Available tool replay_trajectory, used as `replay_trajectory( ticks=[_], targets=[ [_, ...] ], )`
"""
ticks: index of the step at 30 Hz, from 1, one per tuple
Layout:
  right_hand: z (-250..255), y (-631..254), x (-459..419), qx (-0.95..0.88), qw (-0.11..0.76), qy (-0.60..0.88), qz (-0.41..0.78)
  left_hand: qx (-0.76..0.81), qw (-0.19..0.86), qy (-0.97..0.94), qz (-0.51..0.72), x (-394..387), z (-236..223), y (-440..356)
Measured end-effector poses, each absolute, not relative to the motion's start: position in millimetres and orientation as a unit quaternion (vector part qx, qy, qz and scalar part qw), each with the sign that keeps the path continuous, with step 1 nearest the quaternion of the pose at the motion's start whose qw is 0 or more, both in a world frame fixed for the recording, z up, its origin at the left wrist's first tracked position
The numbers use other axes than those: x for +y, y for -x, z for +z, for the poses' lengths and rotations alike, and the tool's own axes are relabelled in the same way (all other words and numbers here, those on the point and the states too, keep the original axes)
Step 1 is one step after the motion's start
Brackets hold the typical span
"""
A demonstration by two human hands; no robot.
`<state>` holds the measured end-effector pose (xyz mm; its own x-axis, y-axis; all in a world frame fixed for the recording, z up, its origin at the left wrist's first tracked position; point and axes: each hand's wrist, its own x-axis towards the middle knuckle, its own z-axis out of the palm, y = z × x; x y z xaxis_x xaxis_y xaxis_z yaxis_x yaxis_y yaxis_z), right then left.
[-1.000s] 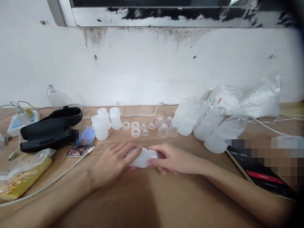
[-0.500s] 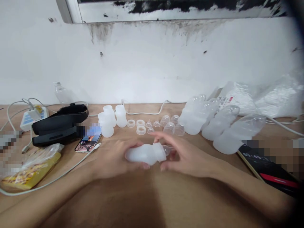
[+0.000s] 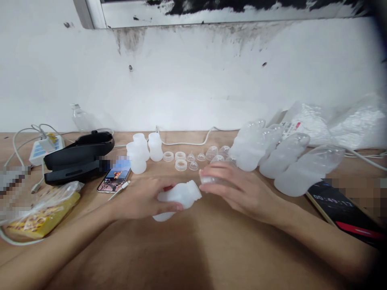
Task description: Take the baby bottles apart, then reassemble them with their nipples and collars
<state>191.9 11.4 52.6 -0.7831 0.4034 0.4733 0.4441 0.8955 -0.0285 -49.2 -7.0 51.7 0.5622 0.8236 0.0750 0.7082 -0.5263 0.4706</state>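
My left hand (image 3: 145,198) is wrapped round a frosted white baby bottle (image 3: 181,195), tilted with its bare threaded neck up toward the right. A little apart from that neck, my right hand (image 3: 238,187) grips a bottle collar (image 3: 208,180) between thumb and fingers; a nipple in it, if there, is mostly hidden. Just beyond the hands lie several loose collars (image 3: 181,164), clear nipples (image 3: 193,165) and clear domed caps (image 3: 212,152). Bottle bodies (image 3: 138,159) without tops stand to their left. Capped bottles (image 3: 306,171) stand in a group on the right.
On the left are a phone (image 3: 114,177), a white cable (image 3: 123,186), a black case (image 3: 78,157), a yellow snack bag (image 3: 45,213) and a power strip (image 3: 45,151). A large phone (image 3: 341,213) with a timer lies at right, plastic bags (image 3: 317,121) behind.
The collar has come off the bottle's neck and moved apart to the right in my right hand. My left hand keeps the bottle, now tilted more. The camera view has shifted slightly.
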Motion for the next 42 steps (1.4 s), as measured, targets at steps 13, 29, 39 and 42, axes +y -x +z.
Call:
replay_trajectory(
  ticks=[13,29,39,42],
  targets=[
    [29.0,-186.5,17.7,-0.927,0.058,0.368,0.036,0.492,-0.137,-0.760,0.401,-10.7,11.2,44.6],
    [27.7,-183.8,17.6,-0.901,0.112,0.389,0.155,0.586,-0.112,-0.802,0.033,4.6,21.5,49.5],
    [26.7,-182.8,19.3,-0.911,0.125,0.374,0.125,0.564,-0.125,-0.816,0.029,15.4,20.0,57.8],
    [26.8,-182.6,19.4,-0.909,0.133,0.373,0.126,0.573,-0.122,-0.810,0.021,17.8,18.2,59.3]
  ],
)
